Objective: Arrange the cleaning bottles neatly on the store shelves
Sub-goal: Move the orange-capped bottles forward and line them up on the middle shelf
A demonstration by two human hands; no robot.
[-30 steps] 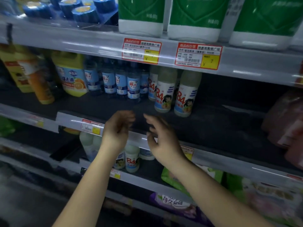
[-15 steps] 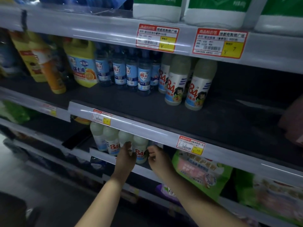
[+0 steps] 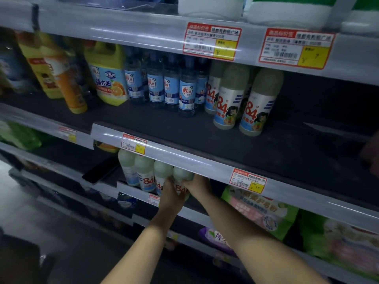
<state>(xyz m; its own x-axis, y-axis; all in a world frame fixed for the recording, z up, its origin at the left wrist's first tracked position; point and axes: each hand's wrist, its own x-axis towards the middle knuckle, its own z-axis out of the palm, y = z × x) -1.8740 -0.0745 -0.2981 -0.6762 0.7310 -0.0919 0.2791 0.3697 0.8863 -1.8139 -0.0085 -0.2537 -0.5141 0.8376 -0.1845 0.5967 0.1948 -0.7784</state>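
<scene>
Both hands close on one pale "84" bottle (image 3: 181, 184) on the lower shelf (image 3: 196, 214).

The left hand (image 3: 171, 194) wraps the bottle's front from below, fingers curled round its label; the right hand (image 3: 198, 184) grips its right side, just under the shelf edge above; the bottle stands at the right end of a row of three like bottles (image 3: 143, 173), touching the nearest; on the shelf above, two more "84" bottles (image 3: 240, 101) stand beside blue-labelled bottles (image 3: 170, 87); a green bag (image 3: 260, 212) lies to the right of the hands.
</scene>
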